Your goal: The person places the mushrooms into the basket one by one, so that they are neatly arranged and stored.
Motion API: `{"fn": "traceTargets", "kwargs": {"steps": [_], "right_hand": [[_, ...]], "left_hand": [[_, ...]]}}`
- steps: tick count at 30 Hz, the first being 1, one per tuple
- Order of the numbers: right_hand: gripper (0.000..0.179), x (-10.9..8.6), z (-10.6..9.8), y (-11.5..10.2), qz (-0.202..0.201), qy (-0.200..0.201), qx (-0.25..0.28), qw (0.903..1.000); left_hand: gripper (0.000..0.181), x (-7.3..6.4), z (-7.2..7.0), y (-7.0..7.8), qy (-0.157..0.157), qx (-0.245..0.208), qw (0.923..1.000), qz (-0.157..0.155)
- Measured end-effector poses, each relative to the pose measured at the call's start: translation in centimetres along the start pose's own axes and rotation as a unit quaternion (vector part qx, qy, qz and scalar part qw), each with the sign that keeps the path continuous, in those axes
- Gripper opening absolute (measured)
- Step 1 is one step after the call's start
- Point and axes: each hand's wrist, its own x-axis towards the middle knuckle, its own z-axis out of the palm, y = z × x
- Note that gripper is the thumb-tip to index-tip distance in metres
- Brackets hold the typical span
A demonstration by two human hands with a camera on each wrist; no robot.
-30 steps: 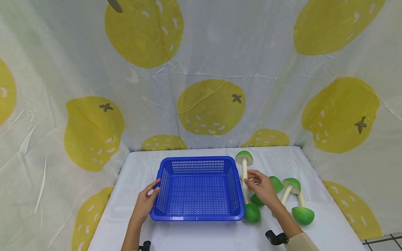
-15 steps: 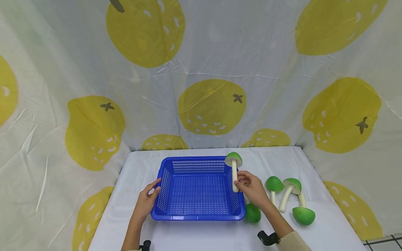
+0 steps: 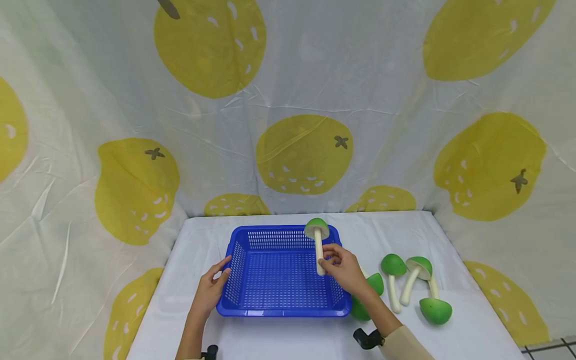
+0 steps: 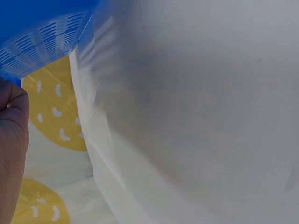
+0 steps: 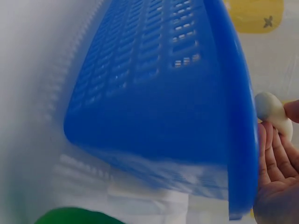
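My right hand (image 3: 344,270) pinches a toy mushroom (image 3: 319,245) by its white stem, green cap up, over the right part of a blue plastic basket (image 3: 283,313). In the right wrist view the stem end (image 5: 271,109) shows between thumb and fingers beyond the basket rim (image 5: 240,116). At the basket's left side, my left hand (image 3: 210,285) grips the rim between thumb and fingers. Several more green-capped mushrooms lie to the right: one upright-looking (image 3: 393,265), one leaning (image 3: 419,267), one cap down (image 3: 435,310). Others (image 3: 374,284) are partly hidden behind my right forearm.
A white cloth covers the table (image 3: 279,337). Behind and at both sides hangs a pale curtain (image 3: 216,150) printed with yellow lemons. Tiled floor (image 3: 551,348) shows at the lower right corner.
My right hand has carried the mushroom leftward, from beside the basket's right rim to over its inside. My left hand has stayed at the left rim.
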Motion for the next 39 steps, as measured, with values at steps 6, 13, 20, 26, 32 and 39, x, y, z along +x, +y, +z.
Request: {"fn": "traceTargets", "kwargs": {"steps": [6,13,20,26,32,39], "right_hand": [[0.037,0.4,1.9,-0.3,-0.007,-0.01,0.017,0.9998],[0.036,1.0,4.0,-1.1,-0.005,-0.021,0.008,0.9997],[0.034,2.1,5.7,-1.1,-0.02,-0.023,0.009,0.9995],[0.032,2.4,7.0,-0.9,-0.02,-0.037,0.012,0.999],[0.032,2.6,8.2,-1.1,-0.016,-0.044,0.001,0.9989],[0.035,2.9,9.2,-1.2,-0.012,-0.046,0.014,0.9988]], "left_hand": [[0.045,0.1,-0.1,-0.3,0.001,-0.011,0.9999,0.006],[0.045,0.1,0.0,-0.4,0.004,-0.02,0.9997,0.012],[0.045,0.1,0.0,-0.3,0.004,-0.012,0.9998,0.016],[0.045,0.1,0.0,-0.3,0.002,-0.021,0.9998,0.007],[0.045,0.0,0.1,-0.1,-0.001,-0.022,0.9997,0.005],[0.045,0.1,0.1,-0.3,0.006,-0.014,0.9999,0.001]]}}
